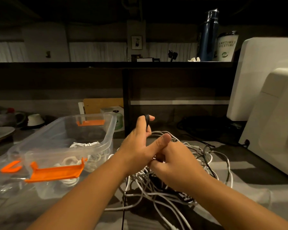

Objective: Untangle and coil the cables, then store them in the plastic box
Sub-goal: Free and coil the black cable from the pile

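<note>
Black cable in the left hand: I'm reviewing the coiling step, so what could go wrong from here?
1. The black cable wound round the left hand's fingers seems to lead down into the tangled pile; pulling on it could tighten knots there.
2. The right hand grips strands at the top of that pile, so white cables may get dragged up with the black one.

Forearms (90,188) bare apparently to the elbow, left hand (136,146), right hand (176,161)

One left hand (137,145), one right hand (177,161), one plastic box (109,136), one bottle (208,35).
</note>
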Available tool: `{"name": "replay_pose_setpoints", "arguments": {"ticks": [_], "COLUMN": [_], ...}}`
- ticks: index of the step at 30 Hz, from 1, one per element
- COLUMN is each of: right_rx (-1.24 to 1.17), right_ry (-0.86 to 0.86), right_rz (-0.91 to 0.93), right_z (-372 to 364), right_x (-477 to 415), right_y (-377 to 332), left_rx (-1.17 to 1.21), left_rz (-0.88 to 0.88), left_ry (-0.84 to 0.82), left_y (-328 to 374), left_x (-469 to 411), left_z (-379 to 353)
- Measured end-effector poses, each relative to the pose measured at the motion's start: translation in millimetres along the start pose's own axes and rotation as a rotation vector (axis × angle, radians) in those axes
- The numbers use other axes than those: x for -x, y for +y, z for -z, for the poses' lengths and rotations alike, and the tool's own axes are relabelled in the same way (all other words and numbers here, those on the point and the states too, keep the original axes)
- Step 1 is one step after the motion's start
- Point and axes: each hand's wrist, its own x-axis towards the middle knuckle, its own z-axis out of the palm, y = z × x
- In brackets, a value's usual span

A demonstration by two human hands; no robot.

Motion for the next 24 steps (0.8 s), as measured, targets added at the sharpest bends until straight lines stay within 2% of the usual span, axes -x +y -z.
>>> {"name": "replay_pose_setpoints", "arguments": {"ticks": [6, 9, 13, 15, 19, 24], "right_rx": [-0.421, -0.287, -0.057, -0.052, -0.238, -0.664], "right_ry": [0.124, 0.239, 0.406, 0.448, 0.447, 0.347], "right_rz": [-0.013, 0.043, 0.230, 0.260, 0.209, 0.152], "right_z": [9.5, 15.3, 29.8, 34.7, 36.0, 39.1], "right_x": [-4.1, -7.4, -8.5, -8.5, -8.9, -12.4], "right_y": [15.9, 25.9, 30.6, 32.9, 35.2, 37.4], "left_rx": [-0.148, -0.094, 0.050, 0.141, 0.354, 0.676], "left_rz": [-0.016, -0.021, -0.007, -0.008, -0.021, 0.015], "left_ry": [-0.117, -0.125, -0.193, -0.225, -0.271, -0.331], "left_y": [-3.9, 1.6, 9.1, 11.9, 19.9, 30.4], "left_x": [0.1, 2.7, 9.6, 12.4, 12.7, 14.5], "left_z": [4.1, 3.4, 0.3, 0.2, -1.1, -0.5]}}
